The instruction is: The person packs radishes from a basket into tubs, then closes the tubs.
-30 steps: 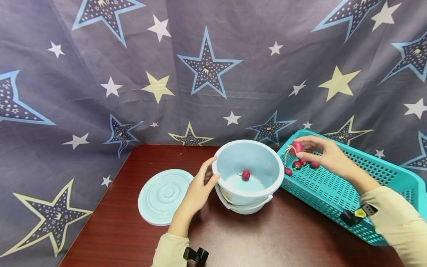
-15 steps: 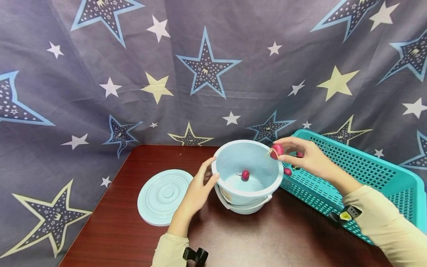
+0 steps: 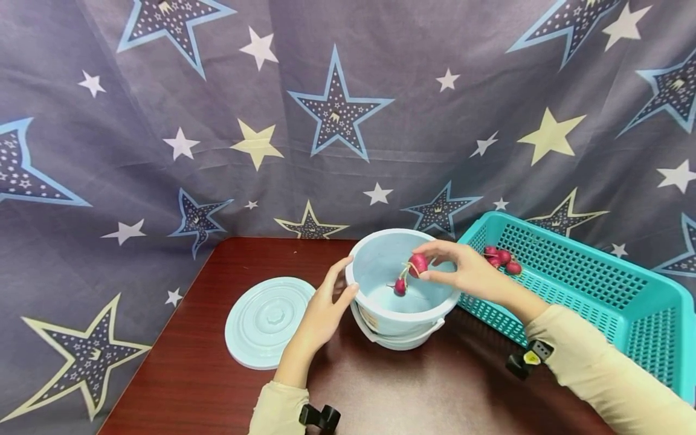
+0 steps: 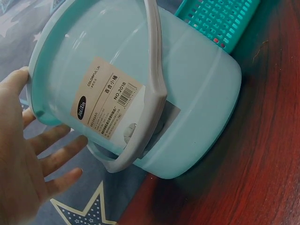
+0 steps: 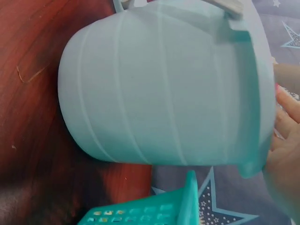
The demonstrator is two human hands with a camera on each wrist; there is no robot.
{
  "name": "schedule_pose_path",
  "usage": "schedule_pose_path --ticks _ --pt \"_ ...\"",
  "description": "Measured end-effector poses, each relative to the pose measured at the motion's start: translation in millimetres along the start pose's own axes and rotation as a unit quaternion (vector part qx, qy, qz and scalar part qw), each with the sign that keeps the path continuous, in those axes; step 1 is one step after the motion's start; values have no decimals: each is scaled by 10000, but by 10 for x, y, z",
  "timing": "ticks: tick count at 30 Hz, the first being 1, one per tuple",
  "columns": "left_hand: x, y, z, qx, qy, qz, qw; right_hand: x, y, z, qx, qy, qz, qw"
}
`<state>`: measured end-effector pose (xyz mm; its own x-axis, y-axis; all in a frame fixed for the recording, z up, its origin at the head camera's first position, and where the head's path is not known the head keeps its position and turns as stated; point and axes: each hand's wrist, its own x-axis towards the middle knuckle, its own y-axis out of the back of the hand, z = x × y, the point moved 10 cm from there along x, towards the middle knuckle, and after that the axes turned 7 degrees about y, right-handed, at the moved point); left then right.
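Observation:
A pale blue bucket (image 3: 399, 328) stands upright on the table, one radish (image 3: 400, 287) lying inside. Over its mouth, the thumb and fingers of my right hand (image 3: 469, 273) pinch a larger radish (image 3: 417, 264) with a thin, pale root trailing from it. On the left side my left hand (image 3: 322, 314) touches the rim, its fingers loosely spread along the outside; the left wrist view shows the bucket's paper label (image 4: 104, 101) and grey handle (image 4: 152, 70) beside it. In the right wrist view the bucket wall (image 5: 145, 89) hides most of the right hand (image 5: 287, 157).
A round, pale blue lid (image 3: 272, 323) lies flat left of the bucket. To the right, close beside the bucket, a teal perforated basket (image 3: 686, 338) holds several radishes (image 3: 502, 260) at its far left end. A starry curtain (image 3: 413, 145) hangs behind the dark red table (image 3: 179, 362).
My right hand has carried the larger radish leftward from above the basket to over the bucket's mouth. The left hand has stayed at the rim.

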<state>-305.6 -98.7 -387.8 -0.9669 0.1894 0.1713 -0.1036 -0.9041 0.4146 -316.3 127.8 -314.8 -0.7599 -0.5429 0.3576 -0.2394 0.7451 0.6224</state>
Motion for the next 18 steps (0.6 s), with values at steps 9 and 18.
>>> schedule_pose_path --ticks 9,18 --pt "-5 -4 -5 -12 26 -25 10000 4 -72 31 -440 77 -91 9990" --pt "2 -3 0 8 17 -17 10000 20 -66 3 -455 275 -159 9985"
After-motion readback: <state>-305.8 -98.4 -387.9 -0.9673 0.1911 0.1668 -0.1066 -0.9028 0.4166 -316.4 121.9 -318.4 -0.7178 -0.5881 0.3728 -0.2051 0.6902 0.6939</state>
